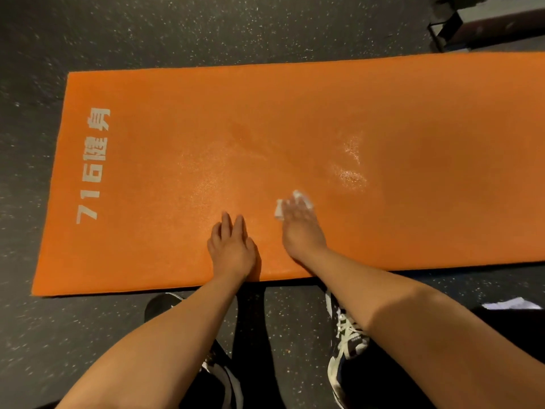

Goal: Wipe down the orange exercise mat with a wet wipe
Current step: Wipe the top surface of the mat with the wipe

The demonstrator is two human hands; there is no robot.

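The orange exercise mat (295, 113) lies flat on the dark speckled floor, with white lettering near its left end. My left hand (233, 246) rests flat on the mat near its front edge, fingers straight. Just to its right, my right hand (299, 224) presses a white wet wipe (279, 208) onto the mat with flat fingers; the wipe pokes out around the fingertips. The right hand is blurred. Shiny wet patches show on the mat beyond both hands.
My two sneakers (345, 343) stand on the floor just in front of the mat's front edge. A dark metal frame (448, 28) sits at the back right. A white paper (510, 304) lies at the right edge.
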